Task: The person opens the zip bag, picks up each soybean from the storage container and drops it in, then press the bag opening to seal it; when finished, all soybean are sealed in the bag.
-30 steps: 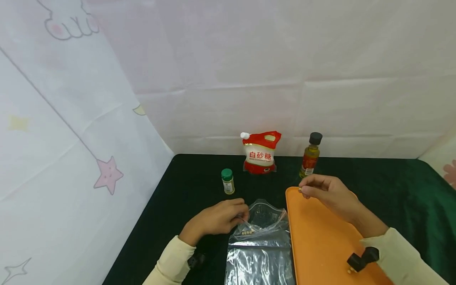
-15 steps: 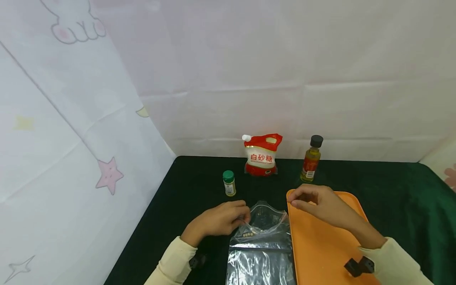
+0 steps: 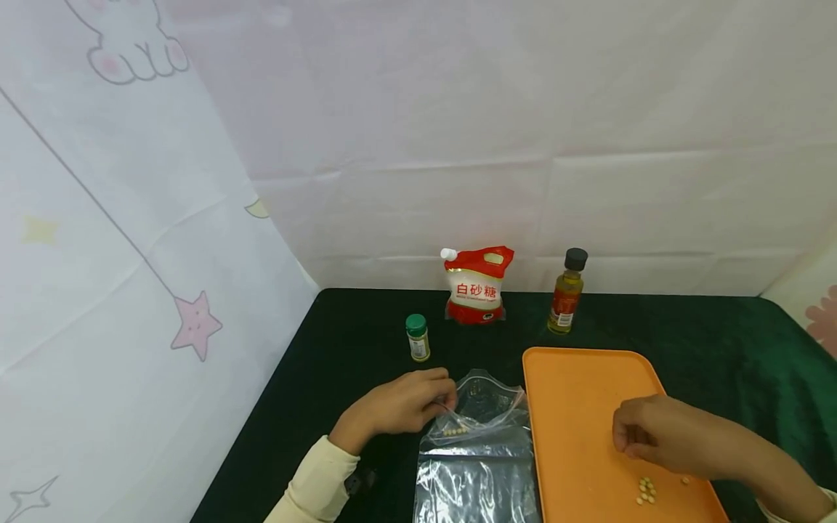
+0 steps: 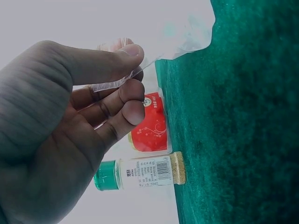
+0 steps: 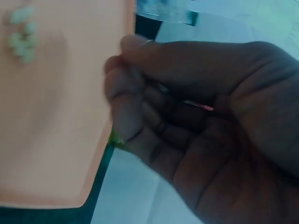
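Observation:
My left hand [image 3: 408, 399] pinches the rim of a clear zip bag [image 3: 484, 402] between thumb and fingers; in the left wrist view the bag's film [image 4: 187, 35] runs out from the fingertips. The bag's mouth gapes, and several pale yellow soybeans [image 3: 455, 431] lie inside. Over an orange tray [image 3: 575, 392] hovers my right hand [image 3: 673, 434], fingers curled and the thumb tip against the index finger. No bean shows between them in the blurred right wrist view. A small cluster of soybeans [image 3: 646, 490] lies on the tray near that hand, with a single bean [image 3: 684, 480] apart.
At the back stand a red and white sugar pouch [image 3: 476, 285] and an oil bottle [image 3: 567, 292] with a black cap. A green-capped seasoning jar [image 3: 417, 338] is beyond my left hand. Dark green cloth [image 3: 366, 327] covers the table.
My right hand, which held a bean one second ago, first went left toward the bag, then back right over the tray, uncovering the bean cluster. The left hand keeps its hold.

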Demonstrator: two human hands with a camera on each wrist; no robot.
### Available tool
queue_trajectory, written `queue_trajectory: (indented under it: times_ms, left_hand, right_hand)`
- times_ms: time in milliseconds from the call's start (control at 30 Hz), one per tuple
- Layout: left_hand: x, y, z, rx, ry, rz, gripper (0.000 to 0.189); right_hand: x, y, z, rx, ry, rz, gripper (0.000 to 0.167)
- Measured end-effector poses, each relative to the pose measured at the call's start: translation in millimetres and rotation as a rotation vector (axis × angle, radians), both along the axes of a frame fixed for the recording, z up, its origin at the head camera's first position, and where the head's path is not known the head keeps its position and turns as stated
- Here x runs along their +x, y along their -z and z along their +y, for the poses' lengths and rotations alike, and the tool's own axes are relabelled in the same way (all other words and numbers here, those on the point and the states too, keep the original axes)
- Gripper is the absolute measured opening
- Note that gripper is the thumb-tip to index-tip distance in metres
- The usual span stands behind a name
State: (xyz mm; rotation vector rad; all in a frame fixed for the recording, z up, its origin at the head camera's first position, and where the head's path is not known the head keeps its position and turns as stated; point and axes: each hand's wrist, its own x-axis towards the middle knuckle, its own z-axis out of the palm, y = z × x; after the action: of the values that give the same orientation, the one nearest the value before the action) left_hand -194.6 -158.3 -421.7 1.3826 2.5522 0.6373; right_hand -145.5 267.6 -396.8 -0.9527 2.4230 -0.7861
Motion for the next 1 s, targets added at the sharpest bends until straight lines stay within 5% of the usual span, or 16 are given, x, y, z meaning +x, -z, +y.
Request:
queue_trajectory:
  times_ms: [400,733,1000]
  left_hand:
    - [0.2,0.0,0.9,0.002,0.014,0.003,0.009]
    - [-0.2,-1.7,0.8,-0.014,0.002,-0.006,0.008]
    - [-1.2,0.2,0.4,-0.009,0.015,0.006,0.007]
  right_hand:
    - [23.0,41.2,18,-0.004,0.005,0.076,0.034]
    - [15.8,39.1,12,0.059,0.108,0.044,0.026]
    - [13.1,42.9,8,0.071,0.099,0.071,0.026]
